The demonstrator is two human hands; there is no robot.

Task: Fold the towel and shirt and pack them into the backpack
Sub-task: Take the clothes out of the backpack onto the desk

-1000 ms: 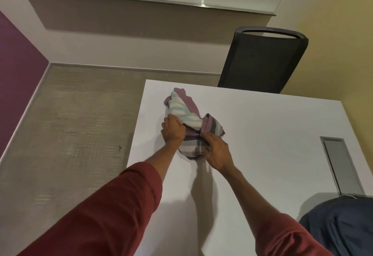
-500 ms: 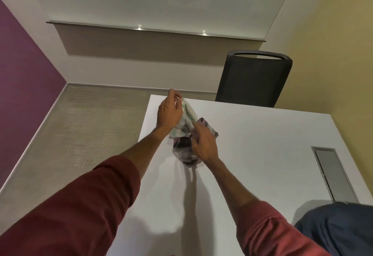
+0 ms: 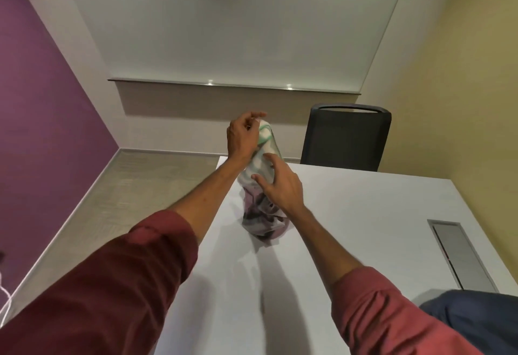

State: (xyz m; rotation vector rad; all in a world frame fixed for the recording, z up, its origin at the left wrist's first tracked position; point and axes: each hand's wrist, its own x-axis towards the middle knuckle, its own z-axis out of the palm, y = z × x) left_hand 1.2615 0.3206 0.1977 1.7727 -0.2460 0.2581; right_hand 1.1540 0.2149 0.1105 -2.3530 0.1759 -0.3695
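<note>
Currently, the left hand (image 3: 242,138) pinches the top of a bunched cloth (image 3: 263,186) and holds it raised above the worktop (image 3: 364,214), near the far left corner. The cloth hangs as a crumpled column; its lower end appears to touch or hang just above the surface, and which cannot be told. The fabric shows pale green-and-white stripes at the top and purple and grey bands lower down. Whether it is the towel or the shirt cannot be told.

The right hand (image 3: 280,186) rests against the middle of the cloth with fingers spread wide, not closed on it. It is judged to be seeking an edge or corner in order to spread the fabric.

A dark blue item (image 3: 476,321) lies at the near right corner, cut off by the frame. It may be the backpack or the second garment; this cannot be confirmed.

Task status, as judged:
- No fold is visible in the cloth.
- Nothing is seen packed.
- The work is at an early step.

Remaining: open the cloth out, fold it, fold the second item, and place both in the backpack.
</note>
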